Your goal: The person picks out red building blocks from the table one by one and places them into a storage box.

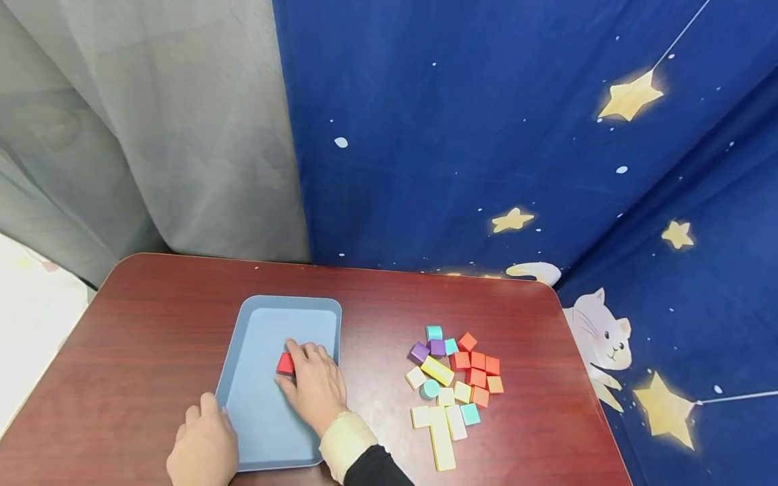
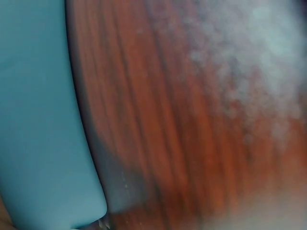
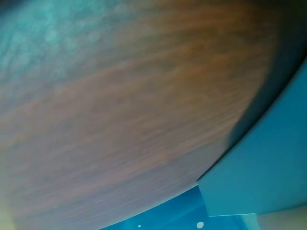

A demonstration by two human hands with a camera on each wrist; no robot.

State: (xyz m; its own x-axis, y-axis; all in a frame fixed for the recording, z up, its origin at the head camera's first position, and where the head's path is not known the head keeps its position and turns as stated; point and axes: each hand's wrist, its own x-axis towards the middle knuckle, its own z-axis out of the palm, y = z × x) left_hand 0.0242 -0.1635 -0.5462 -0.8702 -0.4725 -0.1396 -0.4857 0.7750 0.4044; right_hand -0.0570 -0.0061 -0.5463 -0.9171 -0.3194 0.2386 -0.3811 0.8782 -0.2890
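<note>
Inside the blue-grey tray (image 1: 261, 405), my right hand (image 1: 316, 388) holds a red block (image 1: 285, 364) between thumb and fingers. Most of the block shows to the left of the fingers, low over the tray floor. My left hand (image 1: 203, 442) rests at the tray's lower left edge, fingers loosely bent and holding nothing that shows. In the left wrist view the tray's side (image 2: 43, 120) fills the left, with a sliver of skin in the bottom corner. The right wrist view shows the tray wall (image 3: 268, 167), and the held block is out of sight there.
Right of the tray, a loose group of wooden blocks lies on the reddish-brown table (image 1: 377, 317): several red blocks (image 1: 477, 376), purple blocks (image 1: 419, 352), turquoise pieces (image 1: 470, 414) and yellow blocks (image 1: 442, 439). A blue star-patterned curtain (image 1: 425, 169) hangs behind the table.
</note>
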